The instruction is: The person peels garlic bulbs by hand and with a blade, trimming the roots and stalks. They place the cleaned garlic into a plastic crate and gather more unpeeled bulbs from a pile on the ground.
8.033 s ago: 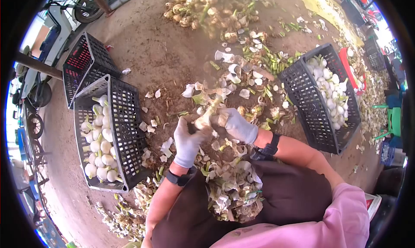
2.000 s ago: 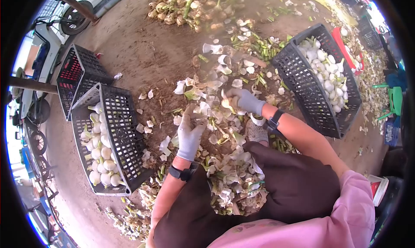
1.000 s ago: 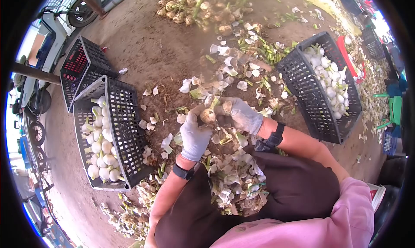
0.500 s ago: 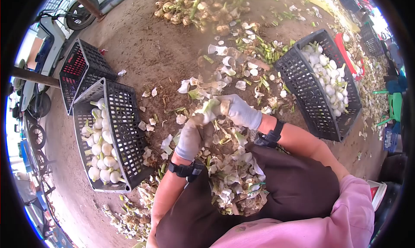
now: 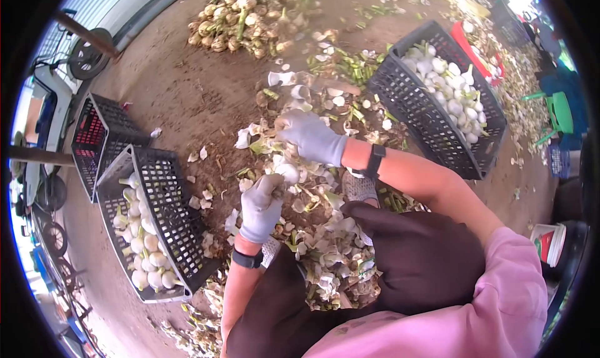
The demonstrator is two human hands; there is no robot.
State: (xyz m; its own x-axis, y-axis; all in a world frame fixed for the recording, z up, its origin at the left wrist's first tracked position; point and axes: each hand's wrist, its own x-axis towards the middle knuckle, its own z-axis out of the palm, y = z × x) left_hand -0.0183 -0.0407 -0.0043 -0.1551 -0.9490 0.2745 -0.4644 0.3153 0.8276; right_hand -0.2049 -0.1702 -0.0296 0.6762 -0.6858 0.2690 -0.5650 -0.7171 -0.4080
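Observation:
My left hand (image 5: 262,207), in a pale work glove, is closed at the middle of the view, its fingers curled around a peeled white garlic bulb (image 5: 287,171) that shows just past the fingertips. Up and to the right of it, my right hand (image 5: 310,135), also gloved, makes a fist; whatever it may hold is hidden. The two hands are apart. Beneath them the ground is strewn with garlic skins (image 5: 300,205). A heap of peelings (image 5: 337,258) lies between my knees.
Black crates of white garlic stand at left (image 5: 178,217) and right (image 5: 431,130). Another black crate (image 5: 112,130) is behind the left one. Unpeeled garlic (image 5: 240,20) is piled ahead. A green stool (image 5: 559,114) and a white bucket (image 5: 550,242) are at right.
My hands were together at the garlic and are now separated: the right one has lifted up and left, the left one has lowered slightly. The camera view has shifted.

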